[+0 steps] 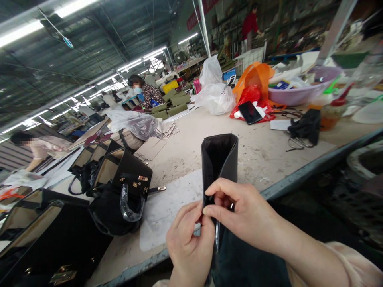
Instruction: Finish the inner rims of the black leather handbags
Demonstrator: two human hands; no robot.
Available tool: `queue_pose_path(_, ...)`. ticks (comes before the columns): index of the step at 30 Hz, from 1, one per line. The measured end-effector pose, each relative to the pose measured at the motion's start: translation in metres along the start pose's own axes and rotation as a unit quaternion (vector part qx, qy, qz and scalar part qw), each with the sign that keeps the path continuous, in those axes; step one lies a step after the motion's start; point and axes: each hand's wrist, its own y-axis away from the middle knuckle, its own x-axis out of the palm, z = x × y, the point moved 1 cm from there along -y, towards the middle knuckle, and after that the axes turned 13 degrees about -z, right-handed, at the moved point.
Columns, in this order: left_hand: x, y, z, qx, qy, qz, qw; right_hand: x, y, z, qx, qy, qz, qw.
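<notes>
A black leather piece (pixel 220 159), folded like an open pouch, stands upright at the table's near edge. My left hand (pixel 188 243) pinches its lower edge from below, fingers closed. My right hand (pixel 242 215) comes in from the right and pinches the same lower edge, thumb and forefinger pressed together against the leather. Both hands meet at the piece's bottom. A dark cloth lies on my lap under them.
Black handbags (pixel 119 187) with gold clasps stand to the left on the worn table (pixel 263 151). Farther back lie plastic bags (pixel 215 95), a phone (pixel 249 112), scissors (pixel 295 142), a purple basin (pixel 299 93) and green bags (pixel 172 104). Other people work at the back and left.
</notes>
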Motion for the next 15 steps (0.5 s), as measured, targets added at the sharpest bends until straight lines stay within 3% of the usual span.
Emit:
queue_pose_path(5,0.0018,-0.0003,-0.0008,0.007,0.017,0.002,1.000,-0.0013,0.0010,-0.0022,0.015,-0.033,0.008,0.999)
queue_pose_path(15,0.0036,0.0010,-0.0019,0.015,0.013,-0.009,1.000,0.0040,0.0005,0.0048,0.021,0.042,-0.017,0.999)
